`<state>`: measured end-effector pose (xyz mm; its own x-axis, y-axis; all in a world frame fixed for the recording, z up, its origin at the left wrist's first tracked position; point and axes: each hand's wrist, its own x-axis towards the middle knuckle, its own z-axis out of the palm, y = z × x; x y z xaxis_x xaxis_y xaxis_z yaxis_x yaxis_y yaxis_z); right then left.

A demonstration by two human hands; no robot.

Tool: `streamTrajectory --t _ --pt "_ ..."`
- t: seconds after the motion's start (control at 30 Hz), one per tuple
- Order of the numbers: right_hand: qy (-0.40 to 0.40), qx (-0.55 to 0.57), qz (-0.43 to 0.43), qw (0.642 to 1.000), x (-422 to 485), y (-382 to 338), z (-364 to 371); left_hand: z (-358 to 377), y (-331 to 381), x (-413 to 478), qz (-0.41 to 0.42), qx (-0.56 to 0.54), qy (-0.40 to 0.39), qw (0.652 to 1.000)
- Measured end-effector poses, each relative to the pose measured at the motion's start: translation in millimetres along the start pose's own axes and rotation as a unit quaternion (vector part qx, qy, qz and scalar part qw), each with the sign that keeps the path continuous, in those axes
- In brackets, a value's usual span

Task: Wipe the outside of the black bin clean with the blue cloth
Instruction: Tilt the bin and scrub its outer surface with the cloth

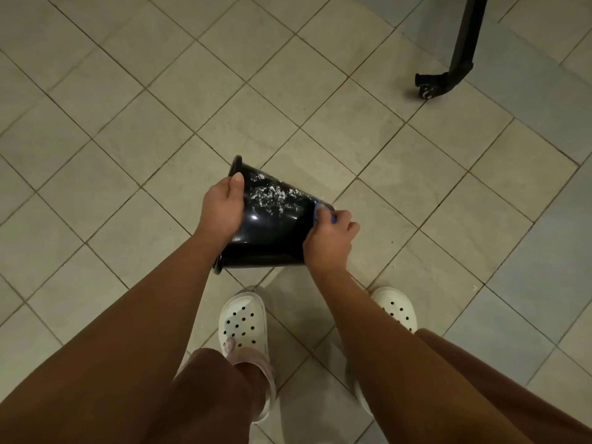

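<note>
Left hand [221, 209] grips the glossy black plastic bin [272, 225] near its rim; right hand [330, 235] pinches the bunched blue cloth [322, 211] at its base. Best to sweep firmly across the white smears [275, 195], rotating the bin.

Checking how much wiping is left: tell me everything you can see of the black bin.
The black bin is a glossy, plastic-looking round tub, tapering from a wide lipped rim to a narrower base. It is held on its side over the tiled floor, rim to the person's left, base to the right. White smears and flecks cover its upper wall; lower down it looks clean and shiny. The left hand grips it near the rim, and the right hand holds the blue cloth against the base end.
</note>
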<state>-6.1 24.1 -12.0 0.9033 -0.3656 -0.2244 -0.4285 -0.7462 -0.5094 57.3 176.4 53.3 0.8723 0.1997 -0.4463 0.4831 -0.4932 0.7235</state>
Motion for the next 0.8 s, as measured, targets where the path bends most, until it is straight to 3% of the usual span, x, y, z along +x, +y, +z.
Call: streamTrajectory --t 0.17,0.23,0.33,0.4,0.6,0.8 --pt "0.028 0.018 -0.129 0.991 0.4 1.3 2.9 -6.3 -6.0 -2.1 -0.017 -0.031 -0.017 0.999" --pt "0.016 0.009 -0.095 0.995 15.3 11.0 -2.5 -5.6 -5.2 -2.8 -0.009 -0.036 -0.021 0.999" --pt "0.001 0.024 0.020 0.999 16.4 20.6 -5.3 -2.8 -0.7 -3.6 -0.001 -0.031 -0.020 0.999" --pt "0.015 0.033 0.033 0.999 0.2 9.2 -3.4 -1.5 1.1 -2.6 -0.003 -0.030 -0.020 0.999" --pt "0.033 0.025 -0.145 0.989 3.6 -4.4 3.8 -3.6 -0.2 -3.5 -0.017 -0.035 -0.035 0.999" --pt "0.016 0.018 -0.011 1.000 17.5 25.6 -3.4 3.9 4.6 -1.5 0.019 0.000 -0.025 1.000"
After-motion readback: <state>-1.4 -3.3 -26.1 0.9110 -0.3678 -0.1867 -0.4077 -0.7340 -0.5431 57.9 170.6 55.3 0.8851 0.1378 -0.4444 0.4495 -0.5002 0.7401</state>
